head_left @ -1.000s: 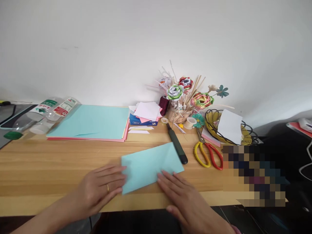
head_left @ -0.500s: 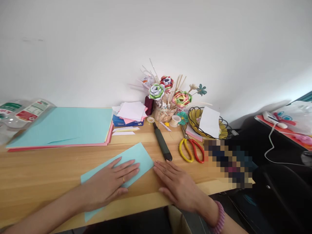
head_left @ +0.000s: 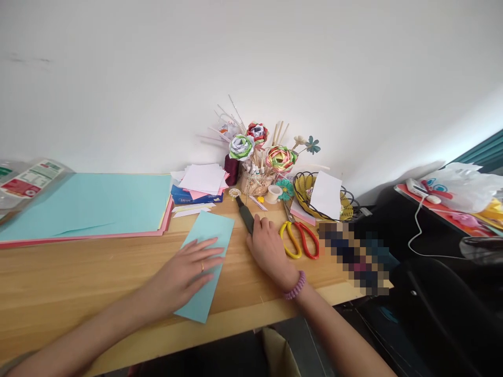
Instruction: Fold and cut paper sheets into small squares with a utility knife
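Note:
A narrow light blue sheet of paper lies on the wooden table, its long side running away from me. My left hand rests on it with the fingers spread. Over the lower end of a dark green-handled tool is my right hand, its fingers curled round the handle. The tool's thin end points at the back of the table. Scissors with one yellow and one red handle lie just right of my right hand.
At the left sits a stack of large blue and pink paper beside plastic packaging. Paper flowers, a blue box and a yellow basket stand along the wall. A white cable hangs at the right.
The blue sheet has turned to a steeper angle under my left hand. My right hand has left the sheet's corner, moved up and closed on the green handle. The view has shifted right.

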{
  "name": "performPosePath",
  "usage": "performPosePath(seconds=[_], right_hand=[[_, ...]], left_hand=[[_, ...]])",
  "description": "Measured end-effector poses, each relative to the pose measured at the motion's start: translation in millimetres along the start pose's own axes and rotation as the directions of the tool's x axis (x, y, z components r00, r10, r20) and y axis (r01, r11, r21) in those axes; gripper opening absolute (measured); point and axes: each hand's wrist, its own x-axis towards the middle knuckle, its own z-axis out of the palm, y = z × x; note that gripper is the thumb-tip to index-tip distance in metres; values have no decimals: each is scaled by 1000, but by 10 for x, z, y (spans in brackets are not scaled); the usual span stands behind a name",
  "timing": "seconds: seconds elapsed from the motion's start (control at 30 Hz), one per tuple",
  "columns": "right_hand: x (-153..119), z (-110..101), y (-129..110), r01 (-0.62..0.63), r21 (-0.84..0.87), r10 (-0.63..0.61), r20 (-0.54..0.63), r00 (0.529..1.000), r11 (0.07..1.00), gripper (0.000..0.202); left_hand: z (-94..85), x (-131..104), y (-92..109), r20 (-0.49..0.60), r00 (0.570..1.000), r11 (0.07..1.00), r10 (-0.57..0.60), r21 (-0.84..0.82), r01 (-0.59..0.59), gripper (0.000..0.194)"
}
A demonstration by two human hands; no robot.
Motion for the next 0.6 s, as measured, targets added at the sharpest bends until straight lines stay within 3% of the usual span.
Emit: performPosePath(seconds=[0.1, 0.17, 0.23, 0.43, 0.6], right_hand=[[-34, -58, 55, -13, 83, 10, 40, 999, 996, 21], [-96, -130, 106, 2, 164, -13, 62, 998, 986, 21], [-196, -217, 158, 27, 255, -46, 68, 997, 967, 27], [-701, -371, 292, 84, 472, -144, 92, 985, 877, 34], [-1201, -387, 350, 236, 440, -277, 30, 960, 866, 53]], left_hand=[[-121, -187, 7, 112, 989, 996, 93, -22, -91, 57], [-167, -297, -13, 168, 982, 996, 87, -10, -86, 73], [-196, -360, -50, 196, 978, 998, 69, -6, -69, 76], [-256, -316, -101, 247, 962, 993, 120, -7, -122, 41], [-238, -246, -57, 215, 971, 995, 102, -14, -102, 31]])
